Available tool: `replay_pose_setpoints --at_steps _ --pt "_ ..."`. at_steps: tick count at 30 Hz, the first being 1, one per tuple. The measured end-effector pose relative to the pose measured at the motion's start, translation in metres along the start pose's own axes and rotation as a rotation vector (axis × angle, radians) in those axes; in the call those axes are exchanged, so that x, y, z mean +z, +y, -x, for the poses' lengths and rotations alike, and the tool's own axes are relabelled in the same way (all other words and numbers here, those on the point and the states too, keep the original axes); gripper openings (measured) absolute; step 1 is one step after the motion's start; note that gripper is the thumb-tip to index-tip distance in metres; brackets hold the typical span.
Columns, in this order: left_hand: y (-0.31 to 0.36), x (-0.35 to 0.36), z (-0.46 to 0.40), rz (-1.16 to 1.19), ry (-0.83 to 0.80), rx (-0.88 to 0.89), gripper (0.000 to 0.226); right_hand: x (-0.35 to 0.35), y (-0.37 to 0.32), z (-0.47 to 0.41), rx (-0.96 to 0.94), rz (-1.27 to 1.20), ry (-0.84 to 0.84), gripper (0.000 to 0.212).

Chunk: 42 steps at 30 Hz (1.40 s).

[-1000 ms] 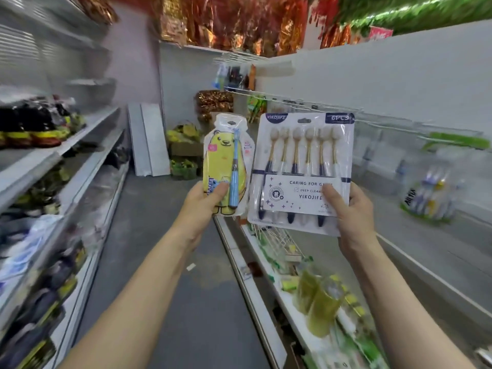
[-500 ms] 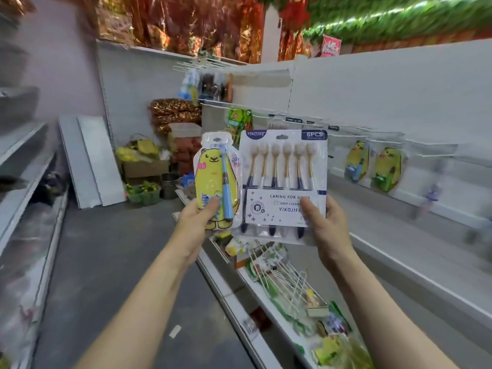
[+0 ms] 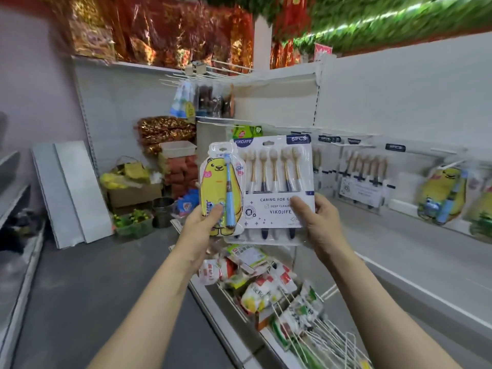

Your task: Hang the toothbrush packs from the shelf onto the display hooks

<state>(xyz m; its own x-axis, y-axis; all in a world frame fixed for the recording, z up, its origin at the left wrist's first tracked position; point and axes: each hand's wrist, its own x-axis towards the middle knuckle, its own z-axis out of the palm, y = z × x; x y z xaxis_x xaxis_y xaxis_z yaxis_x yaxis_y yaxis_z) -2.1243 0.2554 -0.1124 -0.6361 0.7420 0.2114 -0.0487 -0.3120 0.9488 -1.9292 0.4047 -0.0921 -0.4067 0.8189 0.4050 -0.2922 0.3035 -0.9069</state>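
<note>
View has swung right w/ both packs carried along — left hand (image 3: 205, 225) grips yellow bear-print kids' toothbrush pack (image 3: 221, 193), right hand (image 3: 316, 222) grips white six-brush blister pack (image 3: 277, 182), neither hung yet, tho similar packs (image 3: 362, 177) already hang on wall hooks at right.

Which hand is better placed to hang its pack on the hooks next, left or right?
Probably the right hand. It holds the six-brush pack nearest the hooks, where the same packs already hang. The left hand holds the yellow bear pack farther from them.
</note>
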Motion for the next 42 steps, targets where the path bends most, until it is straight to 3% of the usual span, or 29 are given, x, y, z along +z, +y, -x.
replay_pose_setpoints --at_steps 5,10,15,20,22,24,32,42 --pt "-0.013 -0.038 -0.083 0.008 -0.055 0.013 0.049 0.047 0.031 -0.061 0.024 0.019 0.069 0.024" --pt "-0.03 -0.069 -0.169 0.003 -0.187 0.021 0.047 0.088 0.055 -0.098 0.049 0.004 0.198 0.03" --pt "-0.046 -0.084 -0.237 0.008 -0.385 -0.03 0.044 0.12 0.059 -0.129 0.038 -0.024 0.45 0.024" --pt "-0.058 -0.08 -0.274 -0.012 -0.573 -0.057 0.05 0.128 0.058 -0.148 0.043 0.021 0.696 0.038" --pt "-0.063 -0.074 -0.284 -0.011 -0.632 -0.063 0.059 0.128 0.057 -0.151 0.055 0.026 0.76 0.035" --pt "-0.068 -0.066 -0.293 -0.002 -0.663 -0.071 0.05 0.127 0.057 -0.155 0.061 0.042 0.802 0.026" --pt "-0.082 -0.036 -0.327 0.072 -0.722 -0.113 0.028 0.119 0.051 -0.185 0.039 0.028 0.835 0.035" --pt "-0.095 -0.003 -0.354 0.093 -0.717 -0.119 0.042 0.09 0.061 -0.217 0.016 0.07 0.839 0.042"
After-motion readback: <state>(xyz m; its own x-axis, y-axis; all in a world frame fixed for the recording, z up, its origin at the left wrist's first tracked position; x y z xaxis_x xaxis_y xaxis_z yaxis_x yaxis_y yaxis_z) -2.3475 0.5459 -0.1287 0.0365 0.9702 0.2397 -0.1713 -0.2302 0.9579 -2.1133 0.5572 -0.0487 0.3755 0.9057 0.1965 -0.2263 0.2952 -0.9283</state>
